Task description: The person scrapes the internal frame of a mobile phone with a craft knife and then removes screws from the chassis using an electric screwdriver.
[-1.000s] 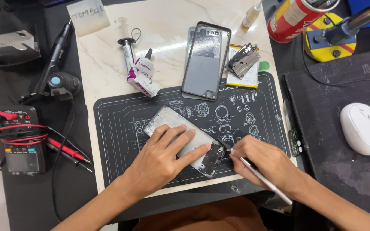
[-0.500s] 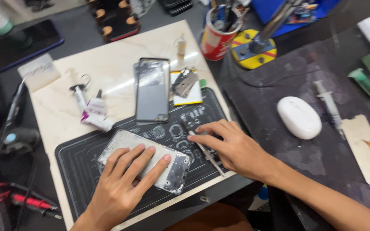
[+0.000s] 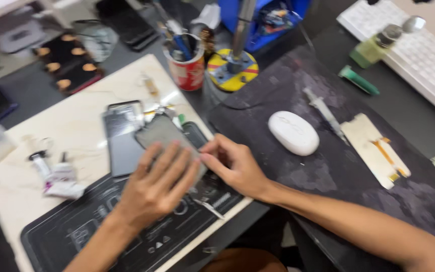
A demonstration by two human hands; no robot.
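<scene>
A grey phone is tilted up over the black work mat. My left hand lies over the phone's lower half with fingers spread, gripping it. My right hand pinches the phone's right edge with its fingertips. A pair of metal tweezers lies loose on the mat just below my right hand. A second dark phone body lies flat on the pale board to the left of the held phone.
A red cup of tools and a yellow-based stand stand behind the board. On the dark mat to the right lie a white oval case, a syringe and a tan card. A white keyboard is at the far right, glue tubes at the left.
The view has swung to the right. The phone has come up off the mat, and my right hand has let go of the tweezers and moved onto the phone's edge.
</scene>
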